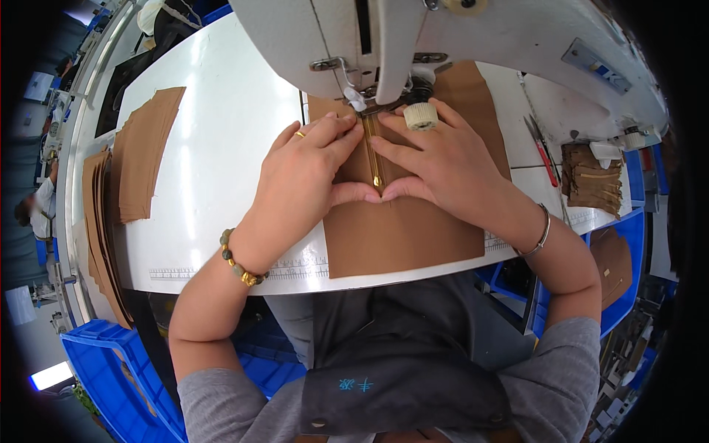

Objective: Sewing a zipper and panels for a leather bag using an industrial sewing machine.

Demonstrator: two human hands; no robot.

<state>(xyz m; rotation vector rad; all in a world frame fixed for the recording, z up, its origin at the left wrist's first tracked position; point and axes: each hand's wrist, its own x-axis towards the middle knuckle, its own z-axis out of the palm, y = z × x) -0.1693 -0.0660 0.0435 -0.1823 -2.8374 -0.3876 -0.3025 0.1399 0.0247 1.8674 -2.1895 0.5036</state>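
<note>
A brown fabric panel (402, 240) lies flat on the white sewing table, partly under the sewing machine (329, 40). A gold-toned zipper (375, 159) runs along its middle from the needle area toward me, with a metal slider at its near end. My left hand (299, 170) rests on the panel left of the zipper, fingers stretched forward. My right hand (454, 159) lies on the other side with fingers spread, index and middle fingertips at the zipper's edge. Both thumbs point inward, and their tips meet just below the slider. The machine head hides the needle.
Stacked brown pieces (150, 159) lie on the left of the table, more hanging at its edge (96, 221). Red-handled tweezers (546, 155) and a bundle of small brown strips (591, 179) are on the right. Blue bins (122, 369) stand below on both sides.
</note>
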